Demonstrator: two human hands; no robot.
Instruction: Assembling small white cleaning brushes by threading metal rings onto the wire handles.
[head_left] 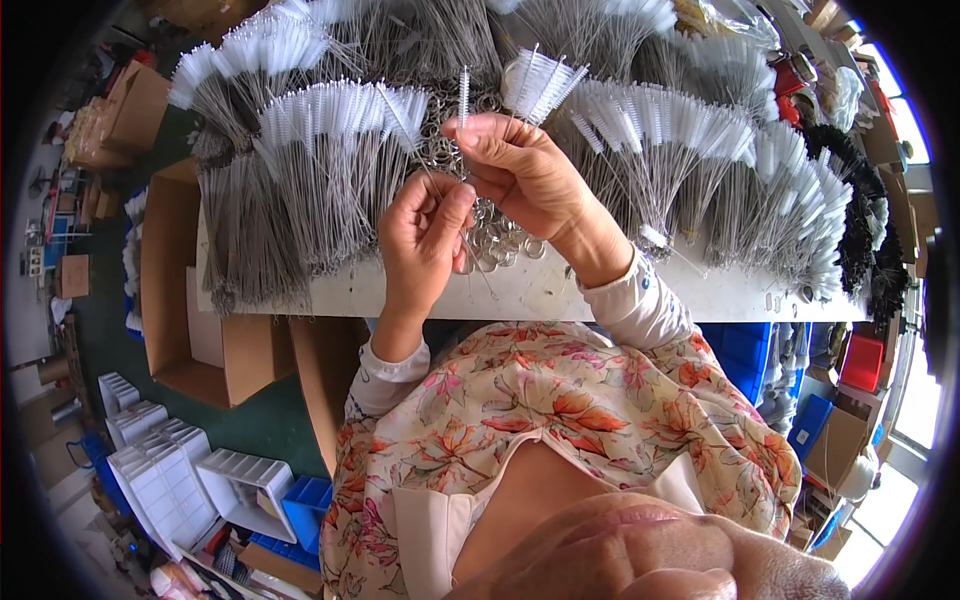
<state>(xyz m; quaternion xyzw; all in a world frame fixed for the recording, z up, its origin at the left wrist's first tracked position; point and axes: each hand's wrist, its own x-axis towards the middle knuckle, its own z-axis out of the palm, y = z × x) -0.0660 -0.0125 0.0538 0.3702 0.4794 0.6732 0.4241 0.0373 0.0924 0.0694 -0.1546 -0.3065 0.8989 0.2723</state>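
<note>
Above the table's near edge, my left hand and my right hand are close together, both with fingers closed. A small tube brush with pale bristles stands upright out of my right hand's pinch. From my left hand a second tube brush slants up and to the left, and thin wire shows below the fingers. The fingers hide where the wires run between the hands. Loose metal rings lie in a pile under and behind my hands.
Bundles of white-bristled wire brushes crowd the white table on both sides. Black-bristled brushes lie at the far right. An open cardboard box stands left of the table. White plastic crates sit on the lower-left floor.
</note>
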